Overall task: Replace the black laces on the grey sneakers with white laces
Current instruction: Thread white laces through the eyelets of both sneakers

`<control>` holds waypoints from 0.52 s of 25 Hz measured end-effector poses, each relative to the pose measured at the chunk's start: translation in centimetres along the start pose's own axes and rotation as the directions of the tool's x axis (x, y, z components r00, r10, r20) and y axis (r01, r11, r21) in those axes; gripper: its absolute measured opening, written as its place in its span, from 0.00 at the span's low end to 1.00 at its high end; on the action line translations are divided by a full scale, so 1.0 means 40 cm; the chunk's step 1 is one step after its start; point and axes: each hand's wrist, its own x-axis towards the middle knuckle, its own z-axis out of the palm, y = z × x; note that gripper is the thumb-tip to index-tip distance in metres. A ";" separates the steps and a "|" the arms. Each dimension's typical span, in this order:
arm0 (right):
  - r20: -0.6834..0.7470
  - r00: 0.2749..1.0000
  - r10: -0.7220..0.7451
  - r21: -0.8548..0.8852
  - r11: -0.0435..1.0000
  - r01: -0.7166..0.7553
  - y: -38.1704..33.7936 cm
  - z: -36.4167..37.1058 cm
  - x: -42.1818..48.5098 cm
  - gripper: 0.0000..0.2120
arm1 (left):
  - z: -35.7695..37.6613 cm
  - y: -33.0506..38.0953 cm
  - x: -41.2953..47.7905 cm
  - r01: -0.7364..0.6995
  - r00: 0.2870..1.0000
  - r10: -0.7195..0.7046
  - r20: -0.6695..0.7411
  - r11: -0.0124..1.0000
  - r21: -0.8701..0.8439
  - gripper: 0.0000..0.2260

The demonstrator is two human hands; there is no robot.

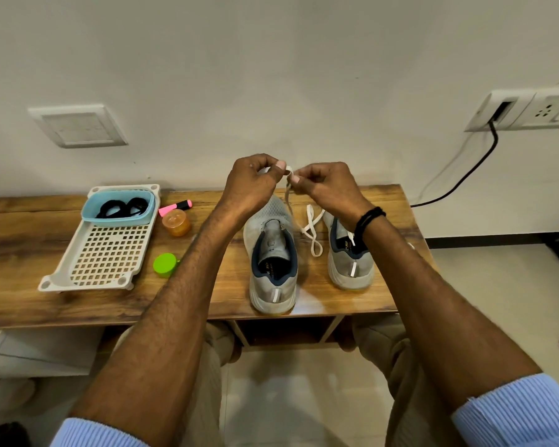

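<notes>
Two grey sneakers stand heel-toward-me on the wooden table (pixel 46 227): the left sneaker (pixel 273 269) with no lace in it, the right sneaker (pixel 349 262) partly under my right forearm. Above them my left hand (pixel 254 182) and my right hand (pixel 325 185) both pinch one white lace (pixel 288 188), which hangs down toward the left sneaker. A second white lace (pixel 312 230) lies looped on the table between the sneakers. The black laces (pixel 121 208) sit coiled in a light blue tub (pixel 117 219).
The tub rests in a white perforated tray (pixel 107 253) at the left. A pink highlighter (pixel 175 206), an orange jar (pixel 176 222) and a green lid (pixel 165 264) lie beside it. A black cable (pixel 471 169) runs from a wall socket at the right.
</notes>
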 end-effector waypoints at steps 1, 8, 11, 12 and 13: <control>0.014 1.000 0.023 0.027 0.999 -0.024 0.002 0.002 0.001 0.05 | -0.004 -0.003 0.004 0.003 1.000 -0.003 -0.024 1.000 0.016 0.09; 0.054 0.999 0.004 -0.223 0.975 0.008 0.016 0.014 0.006 0.14 | -0.010 -0.008 -0.006 0.038 0.999 -0.037 -0.016 0.997 0.068 0.08; 0.071 0.997 0.005 0.028 1.000 -0.007 0.014 0.029 0.004 0.11 | -0.007 -0.007 -0.014 0.055 0.998 -0.057 0.029 0.997 0.054 0.07; 0.038 0.999 -0.009 -0.016 1.000 0.010 0.019 0.032 0.008 0.08 | -0.010 -0.011 -0.013 0.061 0.998 -0.061 0.003 0.997 0.040 0.05; 0.015 0.999 -0.033 -0.103 0.994 0.035 0.025 0.034 0.012 0.07 | -0.011 -0.016 -0.010 0.072 0.997 -0.071 -0.025 0.997 0.023 0.03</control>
